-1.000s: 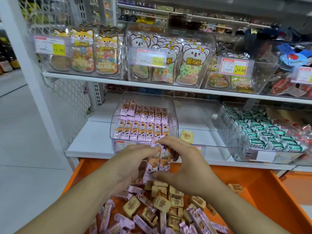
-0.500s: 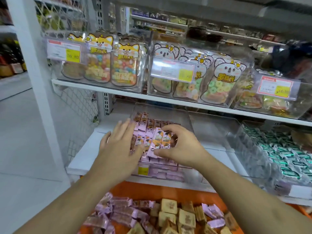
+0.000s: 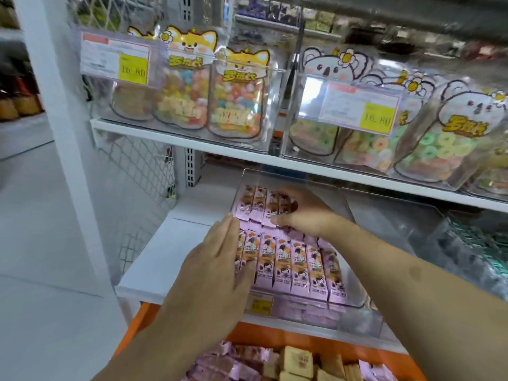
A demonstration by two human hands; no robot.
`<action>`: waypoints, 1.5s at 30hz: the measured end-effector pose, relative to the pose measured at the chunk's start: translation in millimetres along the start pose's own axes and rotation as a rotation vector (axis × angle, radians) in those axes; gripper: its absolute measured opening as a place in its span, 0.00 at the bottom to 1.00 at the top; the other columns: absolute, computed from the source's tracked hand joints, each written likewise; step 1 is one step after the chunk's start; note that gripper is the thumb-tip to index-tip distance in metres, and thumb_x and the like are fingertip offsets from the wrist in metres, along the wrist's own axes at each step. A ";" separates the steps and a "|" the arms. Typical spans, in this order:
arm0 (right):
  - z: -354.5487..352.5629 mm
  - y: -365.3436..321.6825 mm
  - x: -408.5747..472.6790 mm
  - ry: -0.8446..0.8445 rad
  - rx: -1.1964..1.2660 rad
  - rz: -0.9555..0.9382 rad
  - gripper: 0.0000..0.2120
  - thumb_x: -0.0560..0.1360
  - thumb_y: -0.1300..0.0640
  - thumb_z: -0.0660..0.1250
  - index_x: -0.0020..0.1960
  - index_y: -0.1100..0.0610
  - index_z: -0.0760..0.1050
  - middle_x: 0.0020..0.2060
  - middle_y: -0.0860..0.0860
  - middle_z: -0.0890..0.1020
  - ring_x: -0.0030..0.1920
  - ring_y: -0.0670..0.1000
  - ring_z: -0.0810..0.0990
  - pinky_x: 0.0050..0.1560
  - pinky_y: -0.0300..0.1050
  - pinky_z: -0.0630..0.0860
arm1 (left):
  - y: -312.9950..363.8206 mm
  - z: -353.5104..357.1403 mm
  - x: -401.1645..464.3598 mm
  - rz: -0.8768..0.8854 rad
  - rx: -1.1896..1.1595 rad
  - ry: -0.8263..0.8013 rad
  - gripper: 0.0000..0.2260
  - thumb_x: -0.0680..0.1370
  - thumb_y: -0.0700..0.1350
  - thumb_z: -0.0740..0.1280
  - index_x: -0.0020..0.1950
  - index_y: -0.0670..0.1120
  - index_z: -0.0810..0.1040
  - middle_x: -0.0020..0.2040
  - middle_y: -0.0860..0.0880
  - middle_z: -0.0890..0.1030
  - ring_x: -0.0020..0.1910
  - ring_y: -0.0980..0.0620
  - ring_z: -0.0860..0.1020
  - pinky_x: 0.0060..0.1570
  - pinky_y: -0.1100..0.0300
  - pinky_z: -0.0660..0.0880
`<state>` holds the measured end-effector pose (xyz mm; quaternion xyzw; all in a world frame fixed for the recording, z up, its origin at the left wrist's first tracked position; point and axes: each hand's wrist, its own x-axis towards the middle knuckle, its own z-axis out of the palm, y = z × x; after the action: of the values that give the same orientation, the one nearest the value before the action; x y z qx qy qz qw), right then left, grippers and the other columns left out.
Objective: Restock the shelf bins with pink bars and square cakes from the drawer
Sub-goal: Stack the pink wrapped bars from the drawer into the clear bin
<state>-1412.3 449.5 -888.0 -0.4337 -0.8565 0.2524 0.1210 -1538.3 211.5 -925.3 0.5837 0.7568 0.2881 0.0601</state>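
Both hands are in a clear bin [image 3: 357, 301] on the low white shelf [image 3: 154, 259]. The bin is full of pink bars [image 3: 298, 266] lined up in neat rows, one row at the front and one at the back. The left hand [image 3: 217, 259] lies flat on the left end of the front row, with its fingers straight and close together, pressing on the bars and holding nothing. The right hand [image 3: 305, 211] reaches to the back row. Its fingers bend down onto the bars there, and its thumb touches the near edge of that row, but I cannot tell if it is pinching a bar or only pushing on it. A yellow price tag [image 3: 258, 305] sits on the front of the bin. Below the shelf an orange drawer [image 3: 310, 342] is pulled out. More pink bars [image 3: 220, 364] lie loose in it on the left, and tan square cakes [image 3: 298, 361] lie in a heap just beside them. To the right of the pink bin, another clear bin [image 3: 472, 243] holds green packs, but they look blurry. On the shelf above, clear bins hold candy bags with orange cat faces [image 3: 192, 86] and bags with grey koala faces [image 3: 445, 133].
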 end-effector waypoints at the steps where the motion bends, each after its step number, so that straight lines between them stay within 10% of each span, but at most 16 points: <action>1: 0.3 -0.7 0.4 0.015 -0.004 -0.013 0.37 0.73 0.48 0.80 0.77 0.47 0.68 0.68 0.48 0.76 0.42 0.39 0.80 0.50 0.44 0.85 | 0.0 1.0 -0.6 0.003 -0.010 0.000 0.34 0.83 0.66 0.46 0.82 0.58 0.31 0.80 0.64 0.29 0.81 0.62 0.37 0.76 0.62 0.39; 4: 2.6 -1.6 -5.9 0.048 0.021 0.008 0.31 0.74 0.50 0.80 0.72 0.47 0.70 0.57 0.50 0.81 0.42 0.49 0.85 0.51 0.57 0.86 | -0.1 3.1 0.0 -0.003 -0.032 0.005 0.34 0.83 0.65 0.47 0.82 0.58 0.31 0.80 0.64 0.29 0.82 0.61 0.40 0.76 0.61 0.41; 9: 9.4 -1.4 -16.6 0.105 0.030 0.015 0.31 0.76 0.48 0.77 0.75 0.49 0.69 0.58 0.44 0.77 0.36 0.49 0.85 0.43 0.48 0.86 | 3.3 1.8 -1.1 -0.020 -0.019 -0.003 0.34 0.84 0.64 0.48 0.83 0.59 0.33 0.81 0.64 0.30 0.82 0.60 0.41 0.74 0.61 0.41; 15: 4.2 -0.7 -40.0 0.097 -0.086 -0.067 0.35 0.77 0.41 0.74 0.79 0.50 0.66 0.75 0.51 0.73 0.72 0.54 0.74 0.68 0.44 0.70 | 3.2 -7.9 -3.5 -0.007 -0.044 -0.056 0.33 0.84 0.64 0.50 0.84 0.59 0.37 0.82 0.64 0.34 0.81 0.63 0.36 0.79 0.58 0.43; 20: 4.3 -7.1 -96.1 0.138 -0.142 -0.058 0.39 0.76 0.37 0.73 0.81 0.49 0.64 0.79 0.49 0.68 0.79 0.52 0.64 0.79 0.50 0.63 | 4.5 -19.1 -25.5 -0.004 -0.064 -0.128 0.33 0.83 0.67 0.52 0.82 0.65 0.38 0.80 0.69 0.33 0.81 0.64 0.39 0.80 0.53 0.48; 30: 48.4 -15.7 -258.8 0.123 0.042 -0.219 0.23 0.77 0.47 0.75 0.68 0.51 0.75 0.64 0.44 0.77 0.63 0.43 0.75 0.68 0.43 0.72 | 17.2 -18.4 -101.7 0.023 -0.111 -0.248 0.32 0.83 0.65 0.59 0.84 0.58 0.55 0.83 0.65 0.50 0.81 0.64 0.49 0.77 0.65 0.49; 36: 116.5 19.6 -296.0 -0.113 -0.012 -0.002 0.25 0.79 0.43 0.71 0.73 0.50 0.72 0.68 0.48 0.76 0.67 0.50 0.75 0.56 0.33 0.63 | -16.0 31.6 -142.9 -0.127 -0.111 -0.381 0.30 0.83 0.63 0.61 0.83 0.54 0.63 0.83 0.57 0.58 0.81 0.59 0.56 0.78 0.64 0.51; 45: 185.8 75.4 -266.9 -0.365 -0.075 0.143 0.31 0.78 0.44 0.72 0.77 0.52 0.70 0.72 0.51 0.74 0.72 0.54 0.71 0.71 0.45 0.69 | -89.5 107.8 -161.8 -0.302 -0.004 -0.640 0.32 0.80 0.62 0.67 0.82 0.60 0.63 0.79 0.50 0.66 0.76 0.49 0.68 0.73 0.58 0.65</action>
<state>-1281.4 211.5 -1082.0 -0.4446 -0.8401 0.3026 -0.0708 -1517.8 88.8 -1099.4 0.5258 0.7768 0.0801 0.3371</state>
